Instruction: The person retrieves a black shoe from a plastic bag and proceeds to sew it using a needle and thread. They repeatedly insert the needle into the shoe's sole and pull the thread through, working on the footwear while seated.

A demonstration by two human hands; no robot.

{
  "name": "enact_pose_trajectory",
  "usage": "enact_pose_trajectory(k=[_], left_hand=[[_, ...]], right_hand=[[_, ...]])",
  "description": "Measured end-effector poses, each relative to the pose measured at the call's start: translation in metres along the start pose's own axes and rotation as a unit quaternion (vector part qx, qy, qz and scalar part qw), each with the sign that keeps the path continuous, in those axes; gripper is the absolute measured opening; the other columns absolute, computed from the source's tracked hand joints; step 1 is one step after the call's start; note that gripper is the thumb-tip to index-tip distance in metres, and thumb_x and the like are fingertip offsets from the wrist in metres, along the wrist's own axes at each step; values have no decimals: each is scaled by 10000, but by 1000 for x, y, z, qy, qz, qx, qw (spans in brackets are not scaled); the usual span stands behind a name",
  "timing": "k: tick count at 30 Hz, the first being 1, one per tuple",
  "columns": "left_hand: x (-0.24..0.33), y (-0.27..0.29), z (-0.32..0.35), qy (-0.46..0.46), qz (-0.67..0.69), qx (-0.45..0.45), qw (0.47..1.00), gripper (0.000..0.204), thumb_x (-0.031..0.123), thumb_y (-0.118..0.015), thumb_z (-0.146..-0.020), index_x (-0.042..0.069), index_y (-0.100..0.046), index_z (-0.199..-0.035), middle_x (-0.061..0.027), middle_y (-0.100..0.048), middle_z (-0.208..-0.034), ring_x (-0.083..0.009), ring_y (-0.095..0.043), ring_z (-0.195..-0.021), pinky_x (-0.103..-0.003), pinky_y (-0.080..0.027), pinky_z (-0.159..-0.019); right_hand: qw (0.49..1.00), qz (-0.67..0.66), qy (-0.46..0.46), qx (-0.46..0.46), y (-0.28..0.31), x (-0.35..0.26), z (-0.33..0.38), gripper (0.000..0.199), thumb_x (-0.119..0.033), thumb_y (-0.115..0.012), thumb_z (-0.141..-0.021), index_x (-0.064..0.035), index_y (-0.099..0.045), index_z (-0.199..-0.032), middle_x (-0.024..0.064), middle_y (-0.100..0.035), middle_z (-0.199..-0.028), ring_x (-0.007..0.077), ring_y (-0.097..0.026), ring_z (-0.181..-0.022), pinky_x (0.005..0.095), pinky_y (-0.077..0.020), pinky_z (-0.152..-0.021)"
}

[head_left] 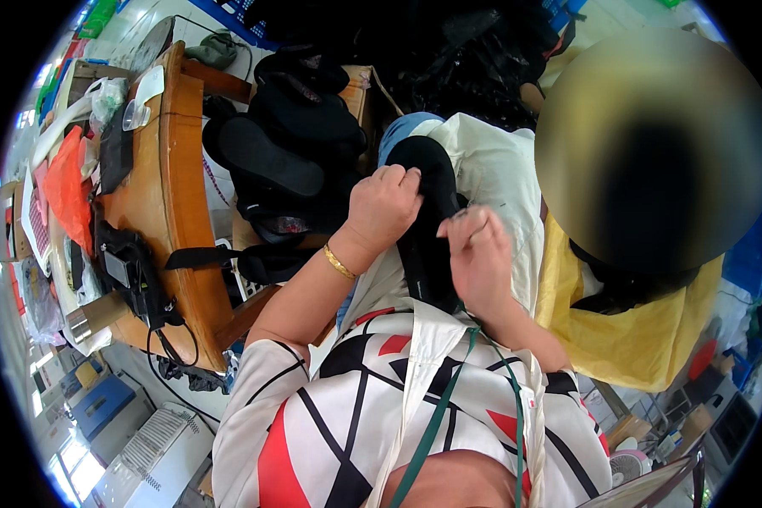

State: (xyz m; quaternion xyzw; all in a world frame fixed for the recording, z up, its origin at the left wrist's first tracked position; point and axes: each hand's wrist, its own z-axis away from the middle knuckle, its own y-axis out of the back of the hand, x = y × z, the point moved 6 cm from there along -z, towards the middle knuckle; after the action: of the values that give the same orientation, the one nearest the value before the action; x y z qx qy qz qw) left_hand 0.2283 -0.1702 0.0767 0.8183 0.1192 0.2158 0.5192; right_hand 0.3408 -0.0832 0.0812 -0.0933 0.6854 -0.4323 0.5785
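Across my lap, on a white apron (491, 161), lies a black shoe (426, 161); its sole side cannot be made out. My left hand (385, 203) is closed into a fist against the shoe's left edge, and whatever its fingers pinch is hidden. On the other side, my right hand (480, 254) is raised just right of the shoe with thumb and fingers drawn together. Anything between those fingertips is too small to name. A gold bracelet (339, 261) circles my left wrist.
Several black shoes (271, 157) are heaped at my left, beside a wooden table (157, 182) bearing a black bag (131, 271) and an orange-red plastic bag (68, 186). A yellow sack (643, 347) stands at my right, below a blurred round patch. Black plastic bags (474, 76) lie ahead.
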Motion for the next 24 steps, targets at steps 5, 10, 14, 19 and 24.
enact_pose_trajectory(k=[5,10,14,19,24], left_hand=[[1,-3,-1,13,45,-20,999,308,173,-746,-721,66,-678,-1001,-54,-543,-804,-218,-606,-745,-311,-504,-583],[-7,17,-10,80,156,-47,983,275,268,-755,-758,58,-683,-920,-77,-567,-811,-249,-612,-781,-353,-515,-617],[5,31,-26,60,55,-83,993,348,376,-764,-780,42,-683,-835,-77,-581,-782,-263,-613,-823,-380,-504,-660],[18,29,-44,20,-48,-47,998,352,390,-759,-776,65,-638,-717,-87,-591,-736,-253,-607,-773,-369,-500,-616],[6,15,-40,125,59,-67,988,297,312,-744,-796,42,-636,-735,-102,-635,-730,-287,-639,-695,-381,-508,-603]], right_hand=[[981,182,-12,-64,7,-3,10,169,-128,-517,-1023,-20,-544,-896,25,-523,-813,160,-493,-713,295,-459,-753],[813,544,198,-58,0,-76,10,170,6,-646,-846,-26,-626,-1011,106,-628,-896,267,-605,-800,334,-484,-729],[830,548,47,97,96,-102,40,96,-46,-621,-924,-12,-624,-1014,50,-650,-867,142,-606,-785,272,-485,-724],[870,447,-19,207,145,-115,62,129,-101,-564,-1002,-3,-630,-1054,21,-654,-821,88,-612,-739,227,-497,-717],[937,293,-90,168,102,-78,34,122,-120,-572,-1000,-15,-612,-1047,24,-653,-802,90,-626,-709,233,-511,-644]])
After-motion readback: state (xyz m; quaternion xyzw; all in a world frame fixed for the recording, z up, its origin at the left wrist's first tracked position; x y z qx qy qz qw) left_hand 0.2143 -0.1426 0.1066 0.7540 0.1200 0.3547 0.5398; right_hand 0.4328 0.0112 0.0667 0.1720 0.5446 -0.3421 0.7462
